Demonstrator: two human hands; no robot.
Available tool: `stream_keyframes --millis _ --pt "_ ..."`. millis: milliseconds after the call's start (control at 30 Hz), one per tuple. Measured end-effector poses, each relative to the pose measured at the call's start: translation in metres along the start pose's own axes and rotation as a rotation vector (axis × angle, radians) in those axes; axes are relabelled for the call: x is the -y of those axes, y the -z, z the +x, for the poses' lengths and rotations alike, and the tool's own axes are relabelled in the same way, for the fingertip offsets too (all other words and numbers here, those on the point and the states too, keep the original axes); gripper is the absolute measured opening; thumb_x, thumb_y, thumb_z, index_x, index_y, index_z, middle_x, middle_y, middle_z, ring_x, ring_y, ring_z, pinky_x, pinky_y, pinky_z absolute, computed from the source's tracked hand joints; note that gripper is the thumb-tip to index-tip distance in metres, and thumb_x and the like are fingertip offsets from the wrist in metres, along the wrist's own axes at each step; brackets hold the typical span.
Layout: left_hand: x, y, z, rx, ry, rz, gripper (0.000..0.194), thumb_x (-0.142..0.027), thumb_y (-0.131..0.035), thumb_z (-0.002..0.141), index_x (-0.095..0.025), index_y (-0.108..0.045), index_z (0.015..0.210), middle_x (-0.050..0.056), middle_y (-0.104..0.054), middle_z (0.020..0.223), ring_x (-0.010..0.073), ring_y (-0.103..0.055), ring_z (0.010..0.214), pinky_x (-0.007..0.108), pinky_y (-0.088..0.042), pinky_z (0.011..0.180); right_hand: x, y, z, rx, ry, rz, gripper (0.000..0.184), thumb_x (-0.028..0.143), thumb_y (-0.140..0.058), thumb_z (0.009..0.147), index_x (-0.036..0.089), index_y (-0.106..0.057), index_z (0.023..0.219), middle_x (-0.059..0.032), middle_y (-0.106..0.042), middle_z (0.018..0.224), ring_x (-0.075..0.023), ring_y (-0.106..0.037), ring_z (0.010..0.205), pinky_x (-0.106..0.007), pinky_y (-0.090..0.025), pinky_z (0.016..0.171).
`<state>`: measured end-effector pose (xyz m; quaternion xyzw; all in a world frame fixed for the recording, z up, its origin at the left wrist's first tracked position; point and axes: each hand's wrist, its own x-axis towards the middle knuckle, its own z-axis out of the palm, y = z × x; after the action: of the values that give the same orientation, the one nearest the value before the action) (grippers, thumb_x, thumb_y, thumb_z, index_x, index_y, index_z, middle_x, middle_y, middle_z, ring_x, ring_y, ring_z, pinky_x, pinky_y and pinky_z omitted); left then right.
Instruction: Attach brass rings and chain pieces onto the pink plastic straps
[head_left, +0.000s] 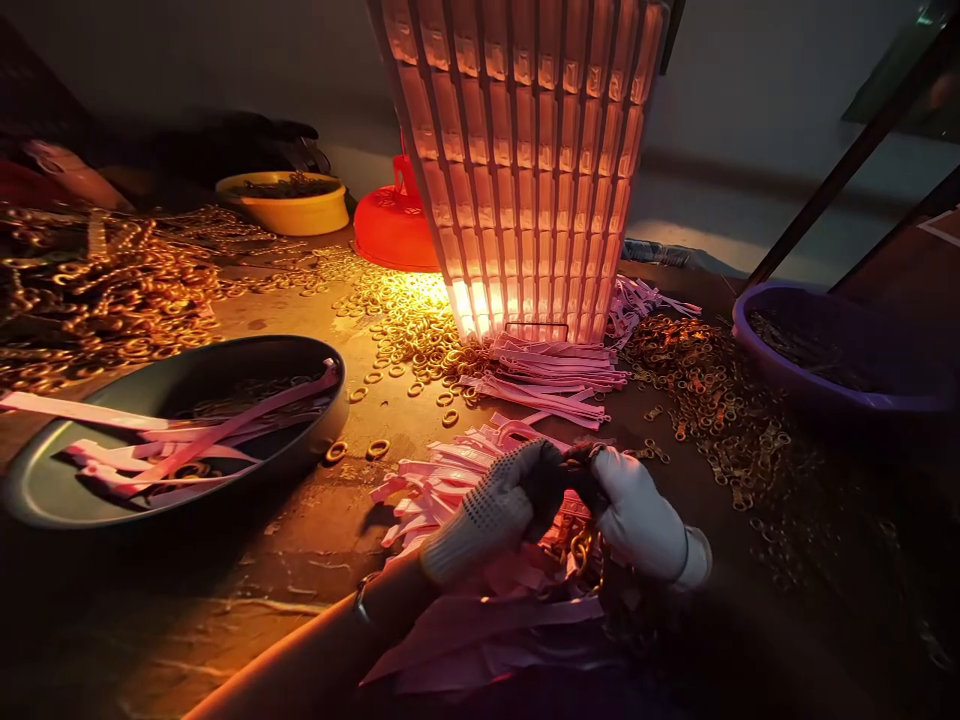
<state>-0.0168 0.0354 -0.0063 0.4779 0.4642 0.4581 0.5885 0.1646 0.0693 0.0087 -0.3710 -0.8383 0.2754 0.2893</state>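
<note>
My left hand (499, 505), in a pale knitted glove with dark dots, is closed, its dark fingertips meeting those of my right hand (637, 510). The right one wears a white glove and is closed too. Whatever the fingers pinch between them is too dark and small to make out. Gold-coloured metal rings (581, 548) hang or lie just below the fingers. Under and around both hands spreads a heap of pink strips (442, 470). Farther back is a neater stack of pink strips (555, 375).
A green basin (169, 375) with strips stands left; a yellow basin (300, 215) and purple basin (757, 345) stand farther back. Loose rings (409, 335), chains (112, 290) and metal clasps (697, 390) cover much of the table. A red lamp (394, 225) glows behind an upright ribbed panel (532, 180).
</note>
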Motion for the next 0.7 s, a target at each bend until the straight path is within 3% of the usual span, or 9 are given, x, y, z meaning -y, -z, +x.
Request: stream_keyframes --millis 133,200,267,367,433,533,700 --pt "-0.01 -0.004 -0.002 -0.01 0.195 -0.296 0.027 -0.037 -0.064 0.088 -0.021 -0.047 0.075 -0.008 -0.042 0.05 0.0058 -0.033 0.039 0.016 -0.026 0.036 0.011 -0.008 -0.001 0.025 -0.02 -0.505 0.005 0.02 -0.061 0.073 0.017 -0.063 0.077 -0.011 -0.068 0.08 -0.0216 -0.059 0.073 -0.031 -0.04 0.066" --pt "-0.012 -0.003 -0.001 -0.059 0.251 -0.4 0.031 -0.036 -0.071 0.084 -0.021 -0.046 0.074 -0.009 -0.04 0.051 0.0044 -0.032 0.04 0.015 -0.024 0.037 0.013 -0.01 0.004 0.102 -0.049 -0.524 0.009 0.02 -0.063 0.073 0.016 -0.064 0.08 -0.0109 -0.069 0.079 -0.0203 -0.059 0.07 -0.03 -0.038 0.062" --pt "-0.011 0.002 0.003 -0.096 0.246 -0.443 0.029 -0.036 -0.07 0.086 -0.02 -0.047 0.076 -0.008 -0.041 0.053 0.0042 -0.032 0.04 0.014 -0.023 0.037 0.005 -0.009 0.018 0.235 -0.09 -0.364 0.013 0.024 -0.059 0.084 0.015 -0.067 0.089 -0.0078 -0.071 0.078 -0.0179 -0.06 0.068 -0.026 -0.039 0.06" --pt "-0.002 0.017 0.012 -0.11 0.215 -0.495 0.02 -0.035 -0.068 0.086 -0.018 -0.058 0.087 -0.008 -0.04 0.055 0.0045 -0.03 0.04 0.014 -0.022 0.035 -0.028 0.0 0.057 0.346 -0.17 -0.254 0.024 0.024 -0.048 0.098 0.016 -0.069 0.106 -0.0044 -0.076 0.095 -0.0167 -0.066 0.083 -0.022 -0.045 0.067" --pt "0.006 0.029 0.018 -0.127 0.216 -0.571 0.024 -0.032 -0.071 0.081 -0.015 -0.063 0.096 -0.009 -0.039 0.056 0.004 -0.029 0.041 0.013 -0.022 0.035 -0.059 0.004 0.089 0.321 -0.256 -0.391 0.027 0.02 -0.047 0.1 0.016 -0.069 0.115 -0.0073 -0.076 0.109 -0.0182 -0.067 0.094 -0.024 -0.047 0.077" --pt "0.017 0.045 0.022 -0.117 0.189 -0.65 0.036 -0.031 -0.076 0.075 -0.011 -0.067 0.104 -0.007 -0.042 0.059 0.0037 -0.032 0.044 0.013 -0.025 0.037 -0.103 -0.001 0.127 0.342 -0.343 -0.521 0.022 0.022 -0.054 0.099 0.01 -0.071 0.107 -0.0154 -0.075 0.109 -0.0233 -0.068 0.099 -0.032 -0.049 0.087" --pt "0.028 0.054 0.019 -0.107 0.149 -0.673 0.05 -0.039 -0.081 0.073 -0.01 -0.07 0.113 -0.001 -0.055 0.069 0.004 -0.038 0.048 0.014 -0.028 0.039 -0.137 -0.023 0.14 0.421 -0.353 -0.605 0.029 0.042 -0.063 0.099 0.015 -0.069 0.109 -0.0089 -0.069 0.119 -0.0225 -0.065 0.11 -0.046 -0.052 0.1"
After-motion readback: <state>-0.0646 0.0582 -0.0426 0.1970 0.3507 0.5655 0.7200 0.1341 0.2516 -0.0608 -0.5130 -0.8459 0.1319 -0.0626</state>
